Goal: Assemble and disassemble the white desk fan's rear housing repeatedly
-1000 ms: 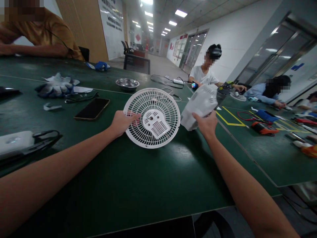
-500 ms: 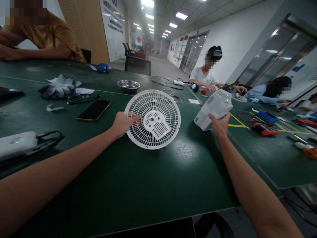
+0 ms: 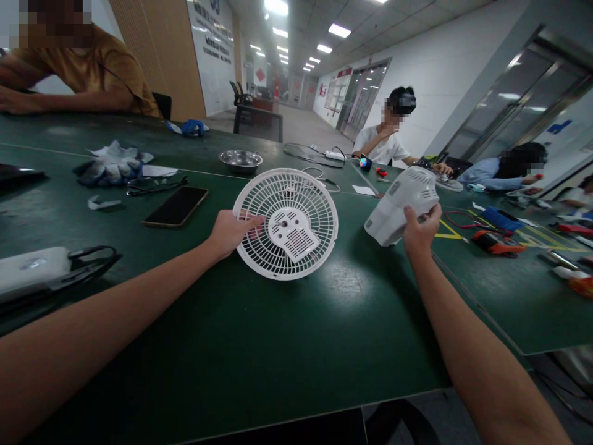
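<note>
A round white fan grille (image 3: 288, 266) stands tilted up over the green table (image 3: 259, 346). My left hand (image 3: 231, 232) grips its left rim, thumb in front and fingers seen behind the slats. On the right, a white plastic housing (image 3: 391, 207) with vent slots leans at an angle. Around the right end of that housing my right hand (image 3: 420, 227) is closed, thumb on the near side. Some of its fingers are hidden behind the housing. A thin pale cable (image 3: 330, 183) lies behind the grille.
Left of the grille are a black phone (image 3: 176, 207), gloves (image 3: 110, 164) and a white device with a strap (image 3: 34, 269). A metal bowl (image 3: 241, 161) stands behind. To the right lie an orange meter (image 3: 498, 243) and tools. Other people sit around the table.
My right hand has shifted slightly right on the housing, which has moved a little with it. The grille stays put. Across the table, a person's hand has risen toward the head.
</note>
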`<control>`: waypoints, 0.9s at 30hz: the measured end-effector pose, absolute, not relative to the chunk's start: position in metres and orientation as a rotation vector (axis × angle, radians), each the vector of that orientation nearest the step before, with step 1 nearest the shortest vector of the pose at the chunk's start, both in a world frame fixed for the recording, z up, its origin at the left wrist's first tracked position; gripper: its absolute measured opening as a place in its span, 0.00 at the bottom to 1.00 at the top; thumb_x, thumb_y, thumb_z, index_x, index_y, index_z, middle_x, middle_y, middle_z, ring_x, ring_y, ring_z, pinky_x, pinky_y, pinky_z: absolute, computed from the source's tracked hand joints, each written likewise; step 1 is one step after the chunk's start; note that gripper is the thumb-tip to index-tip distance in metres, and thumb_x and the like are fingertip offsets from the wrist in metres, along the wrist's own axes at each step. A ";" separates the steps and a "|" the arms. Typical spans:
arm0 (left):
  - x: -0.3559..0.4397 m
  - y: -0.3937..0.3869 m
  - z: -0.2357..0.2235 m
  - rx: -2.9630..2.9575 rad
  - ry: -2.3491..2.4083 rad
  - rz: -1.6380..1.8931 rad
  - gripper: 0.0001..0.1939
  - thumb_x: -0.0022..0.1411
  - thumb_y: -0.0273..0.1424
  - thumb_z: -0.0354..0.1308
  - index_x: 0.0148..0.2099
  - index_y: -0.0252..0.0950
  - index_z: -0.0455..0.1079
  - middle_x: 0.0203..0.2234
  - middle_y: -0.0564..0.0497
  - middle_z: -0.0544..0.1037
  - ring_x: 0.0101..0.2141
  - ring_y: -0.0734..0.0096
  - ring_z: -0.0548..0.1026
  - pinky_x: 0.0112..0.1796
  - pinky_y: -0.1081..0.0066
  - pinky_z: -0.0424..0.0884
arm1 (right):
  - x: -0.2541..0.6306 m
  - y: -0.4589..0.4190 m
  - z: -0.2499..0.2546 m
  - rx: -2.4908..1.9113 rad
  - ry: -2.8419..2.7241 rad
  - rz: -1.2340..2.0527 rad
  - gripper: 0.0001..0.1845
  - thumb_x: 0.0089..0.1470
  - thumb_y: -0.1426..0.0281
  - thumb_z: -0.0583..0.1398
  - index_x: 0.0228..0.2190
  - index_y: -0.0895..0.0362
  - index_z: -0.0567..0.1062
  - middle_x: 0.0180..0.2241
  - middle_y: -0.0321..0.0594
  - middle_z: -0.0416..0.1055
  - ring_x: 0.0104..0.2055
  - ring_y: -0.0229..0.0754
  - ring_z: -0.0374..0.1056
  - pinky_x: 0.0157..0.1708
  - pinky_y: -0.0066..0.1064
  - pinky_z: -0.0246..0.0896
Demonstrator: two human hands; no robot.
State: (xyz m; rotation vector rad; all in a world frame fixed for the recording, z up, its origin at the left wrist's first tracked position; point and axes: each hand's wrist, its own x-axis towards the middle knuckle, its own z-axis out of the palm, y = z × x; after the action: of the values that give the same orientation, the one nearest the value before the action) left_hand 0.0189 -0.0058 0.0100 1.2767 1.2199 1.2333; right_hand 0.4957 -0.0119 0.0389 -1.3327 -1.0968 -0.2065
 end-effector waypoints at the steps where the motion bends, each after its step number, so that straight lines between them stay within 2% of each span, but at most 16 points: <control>1: 0.019 -0.006 0.010 1.283 1.218 1.229 0.10 0.56 0.31 0.72 0.39 0.32 0.79 0.30 0.44 0.83 0.30 0.63 0.81 0.34 0.63 0.80 | 0.496 -0.012 0.038 -1.333 -1.109 -0.204 0.38 0.47 0.57 0.66 0.57 0.60 0.66 0.55 0.54 0.72 0.50 0.53 0.72 0.53 0.49 0.67; 6: 0.016 -0.005 0.009 1.300 1.198 1.225 0.10 0.57 0.31 0.72 0.40 0.33 0.79 0.32 0.45 0.83 0.31 0.62 0.82 0.33 0.62 0.80 | 0.492 -0.019 0.042 -1.349 -1.156 -0.388 0.47 0.48 0.55 0.66 0.63 0.62 0.59 0.60 0.59 0.65 0.62 0.58 0.64 0.62 0.53 0.58; 8: 0.015 -0.004 0.008 1.304 1.186 1.226 0.10 0.57 0.31 0.72 0.40 0.34 0.79 0.32 0.45 0.83 0.31 0.62 0.82 0.34 0.62 0.81 | 0.480 -0.025 0.044 -1.358 -1.153 -0.491 0.49 0.48 0.55 0.66 0.65 0.62 0.57 0.63 0.60 0.62 0.65 0.59 0.61 0.63 0.54 0.57; 10: 0.015 -0.002 0.006 1.305 1.197 1.226 0.09 0.56 0.31 0.72 0.39 0.33 0.79 0.31 0.45 0.83 0.30 0.62 0.81 0.33 0.62 0.80 | 0.460 -0.031 0.045 -1.364 -1.177 -0.475 0.48 0.49 0.54 0.66 0.65 0.60 0.58 0.63 0.59 0.63 0.63 0.59 0.63 0.59 0.52 0.62; 13: 0.017 -0.001 0.006 1.311 1.240 1.227 0.08 0.57 0.31 0.72 0.37 0.33 0.79 0.29 0.45 0.82 0.28 0.64 0.80 0.32 0.63 0.79 | 0.422 -0.036 0.039 -1.409 -1.311 -0.234 0.43 0.48 0.53 0.67 0.60 0.60 0.65 0.55 0.55 0.71 0.51 0.56 0.72 0.49 0.48 0.69; 16: 0.019 -0.003 0.008 1.335 1.250 1.243 0.08 0.58 0.32 0.71 0.36 0.32 0.79 0.28 0.45 0.82 0.27 0.65 0.80 0.32 0.64 0.79 | 0.390 -0.036 0.028 -1.470 -1.463 -0.076 0.40 0.45 0.52 0.69 0.56 0.58 0.70 0.50 0.51 0.76 0.46 0.53 0.72 0.50 0.48 0.68; 23: 0.022 -0.010 0.015 1.363 1.194 1.274 0.11 0.57 0.34 0.72 0.37 0.32 0.79 0.27 0.47 0.82 0.27 0.67 0.79 0.31 0.65 0.80 | 0.368 -0.030 0.005 -1.669 -1.630 0.161 0.43 0.46 0.48 0.68 0.55 0.63 0.71 0.48 0.56 0.77 0.46 0.56 0.73 0.52 0.51 0.67; 27: 0.022 -0.013 0.017 1.406 1.246 1.301 0.10 0.58 0.33 0.72 0.37 0.32 0.79 0.28 0.45 0.82 0.29 0.64 0.80 0.32 0.64 0.80 | 0.364 -0.031 0.006 -1.744 -1.700 0.114 0.43 0.47 0.49 0.68 0.57 0.62 0.71 0.56 0.61 0.71 0.59 0.65 0.67 0.60 0.61 0.59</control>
State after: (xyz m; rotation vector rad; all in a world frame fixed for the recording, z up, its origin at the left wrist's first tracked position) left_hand 0.0219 -0.0130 0.0170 1.4063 1.2459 1.3006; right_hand 0.3642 -0.0310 0.0065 -1.7441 -1.7002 0.1138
